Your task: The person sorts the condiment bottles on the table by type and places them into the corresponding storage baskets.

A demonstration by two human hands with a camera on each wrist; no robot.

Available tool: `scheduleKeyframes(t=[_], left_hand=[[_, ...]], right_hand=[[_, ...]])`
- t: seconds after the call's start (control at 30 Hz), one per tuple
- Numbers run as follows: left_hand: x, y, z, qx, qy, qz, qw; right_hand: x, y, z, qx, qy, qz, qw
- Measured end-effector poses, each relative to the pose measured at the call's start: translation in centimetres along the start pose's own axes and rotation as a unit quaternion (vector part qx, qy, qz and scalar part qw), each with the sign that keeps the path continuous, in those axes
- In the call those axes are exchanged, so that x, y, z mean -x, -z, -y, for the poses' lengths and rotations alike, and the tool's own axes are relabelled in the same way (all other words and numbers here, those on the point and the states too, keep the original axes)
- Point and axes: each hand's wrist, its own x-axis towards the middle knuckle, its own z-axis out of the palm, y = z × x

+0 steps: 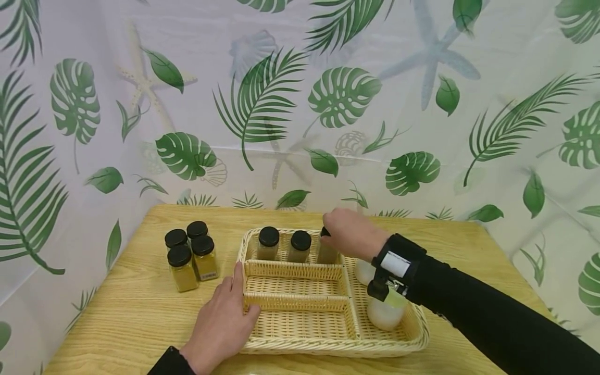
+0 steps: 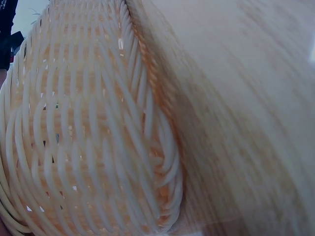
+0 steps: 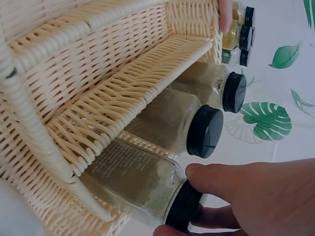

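A wicker basket (image 1: 300, 303) with dividers stands on the table. In its back compartment, two spice jars with black lids, one at the left (image 1: 268, 244) and one in the middle (image 1: 299, 247), stand upright. My right hand (image 1: 351, 233) pinches the black lid of a third spice jar (image 3: 140, 182) at the right end of that compartment, thumb and fingers around the lid. My left hand (image 1: 224, 320) rests on the basket's left rim, its fingers along the outside and the thumb over the edge. The wicker side (image 2: 88, 123) fills much of the left wrist view.
Several black-lidded jars of yellow powder (image 1: 185, 278) stand on the wooden table (image 1: 117, 317), left of the basket. White rounded containers (image 1: 385, 314) sit in the basket's right compartment, partly hidden by my right arm. A leaf-patterned cloth (image 1: 281, 104) hangs behind the table.
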Motion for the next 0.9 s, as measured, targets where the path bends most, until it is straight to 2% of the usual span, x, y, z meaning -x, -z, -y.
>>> scheduleKeyframes(t=[0.3, 0.57, 0.9], left_hand=[[0.05, -0.06, -0.17, -0.005, -0.005, -0.006, 1.0], [0.06, -0.02, -0.12, 0.001, -0.003, 0.003, 1.0], [0.08, -0.03, -0.05, 0.006, 0.001, 0.003, 1.0]], right_hand=[[0.21, -0.62, -0.06, -0.001, 0.02, 0.005, 0.9998], [-0.15, -0.98, 0.17, -0.014, 0.001, 0.03, 0.9995], [0.03, -0.87, 0.41, -0.001, 0.017, 0.036, 0.9992]])
